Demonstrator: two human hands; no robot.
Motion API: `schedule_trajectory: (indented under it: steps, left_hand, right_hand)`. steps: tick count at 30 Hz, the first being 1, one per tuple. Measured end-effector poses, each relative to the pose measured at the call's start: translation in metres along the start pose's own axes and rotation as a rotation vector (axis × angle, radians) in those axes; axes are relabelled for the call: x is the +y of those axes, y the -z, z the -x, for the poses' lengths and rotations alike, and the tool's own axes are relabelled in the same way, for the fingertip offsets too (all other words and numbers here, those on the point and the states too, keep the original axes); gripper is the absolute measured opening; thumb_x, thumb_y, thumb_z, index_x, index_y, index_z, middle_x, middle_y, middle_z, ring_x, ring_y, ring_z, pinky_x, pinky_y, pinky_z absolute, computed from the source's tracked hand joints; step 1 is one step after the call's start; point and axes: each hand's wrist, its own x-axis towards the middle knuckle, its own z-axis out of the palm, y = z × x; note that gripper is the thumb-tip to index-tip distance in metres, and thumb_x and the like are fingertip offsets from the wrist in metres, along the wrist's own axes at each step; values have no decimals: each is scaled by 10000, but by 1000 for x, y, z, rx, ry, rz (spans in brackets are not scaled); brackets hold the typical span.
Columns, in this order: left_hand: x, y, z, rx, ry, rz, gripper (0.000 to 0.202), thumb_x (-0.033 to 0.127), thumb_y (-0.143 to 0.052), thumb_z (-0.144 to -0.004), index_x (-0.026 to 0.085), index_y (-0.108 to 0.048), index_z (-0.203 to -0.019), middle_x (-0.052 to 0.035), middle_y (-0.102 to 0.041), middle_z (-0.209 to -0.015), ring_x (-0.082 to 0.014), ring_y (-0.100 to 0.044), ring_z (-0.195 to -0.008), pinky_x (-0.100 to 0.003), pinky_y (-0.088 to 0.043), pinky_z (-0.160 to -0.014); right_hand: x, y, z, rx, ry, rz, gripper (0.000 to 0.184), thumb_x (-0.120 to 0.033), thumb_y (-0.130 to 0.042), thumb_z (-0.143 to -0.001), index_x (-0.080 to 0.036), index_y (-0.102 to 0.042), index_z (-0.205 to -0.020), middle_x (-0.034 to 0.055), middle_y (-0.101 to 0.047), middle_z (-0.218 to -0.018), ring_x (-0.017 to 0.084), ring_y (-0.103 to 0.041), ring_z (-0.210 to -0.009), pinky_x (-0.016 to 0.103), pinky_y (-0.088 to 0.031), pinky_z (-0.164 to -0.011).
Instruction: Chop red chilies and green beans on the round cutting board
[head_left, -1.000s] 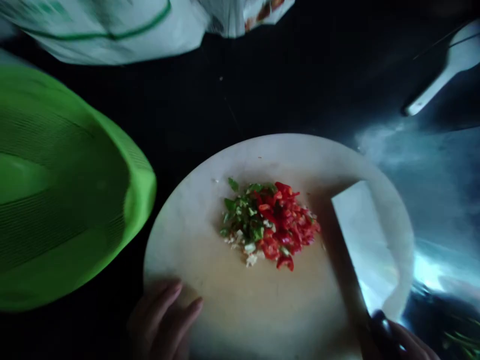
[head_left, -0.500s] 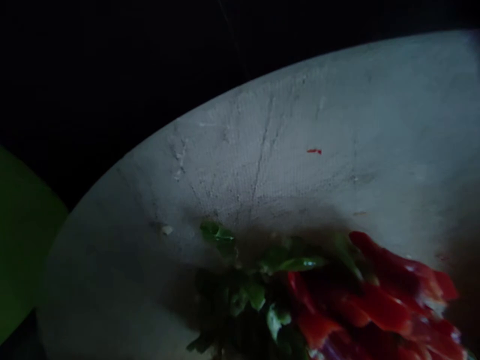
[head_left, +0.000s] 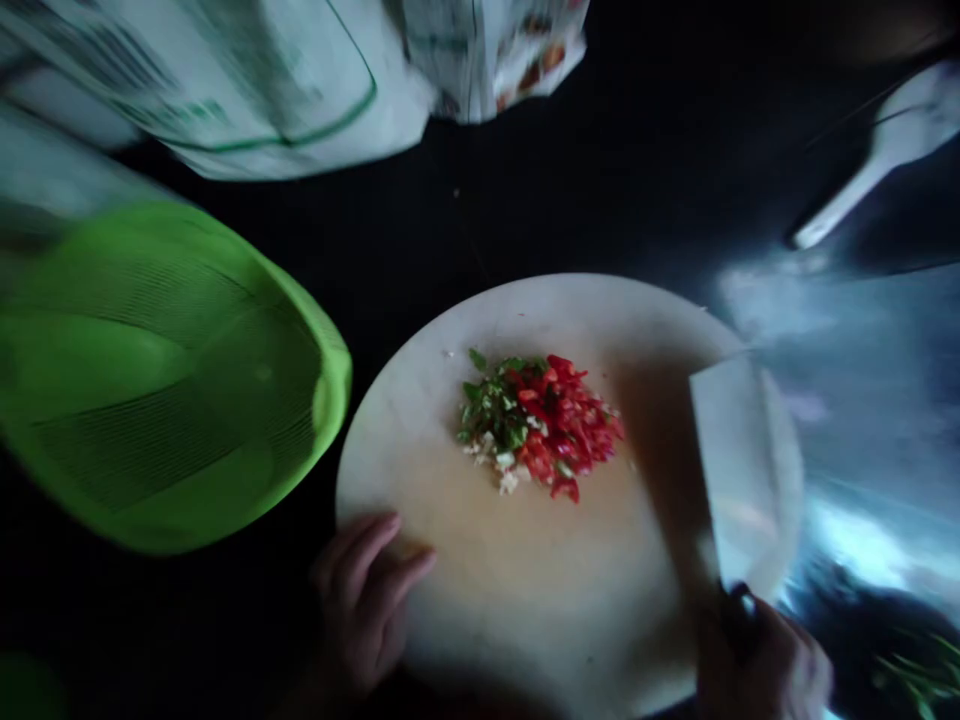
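A round, pale cutting board (head_left: 450, 580) carries a small heap of chopped red pepper (head_left: 570, 415) in its middle. Chopped green pieces (head_left: 491, 400) and whitish minced bits (head_left: 508, 475) lie against the heap's left side. At the board's lower left edge is my left hand (head_left: 367, 600), fingers apart and holding nothing. My right hand (head_left: 772, 660) is closed round the dark handle of a cleaver (head_left: 739, 470). The broad blade points away from me over the board's right side, apart from the heap.
A green plastic colander (head_left: 172, 370) stands left of the board. White printed bags (head_left: 285, 90) lie at the back left. A white spoon-like utensil (head_left: 862, 185) rests at the back right. Thin green stalks (head_left: 922, 665) show at the lower right.
The view has pulled back from a close look at the chopped pieces. Both hands, the cleaver and the whole colander bowl have come into sight.
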Motion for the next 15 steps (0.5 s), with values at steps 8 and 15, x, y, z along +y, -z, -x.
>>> schedule_trajectory:
  steps: [8, 15]
  left_hand:
    - [30, 43, -92, 194, -125, 311, 450, 210, -479, -909, 272, -471, -1355, -65, -570, -1266, -232, -541, -1172, -435, -470, -983]
    - [50, 0, -221, 194, -27, 792, 331, 449, -455, -937, 192, -602, -1085, -30, -630, -779, -147, -630, -782, -291, -518, -744]
  right_hand:
    - [-63, 61, -18, -10, 193, -308, 415, -491, -373, -931, -164, -529, -1134, 93, -653, -867, 209, -638, -734, 300, -482, -616]
    - [-140, 100, -52, -361, 438, -286, 320, -372, -384, -914, -155, -526, -1102, 94, -677, -853, 208, -641, -723, 284, -417, -636]
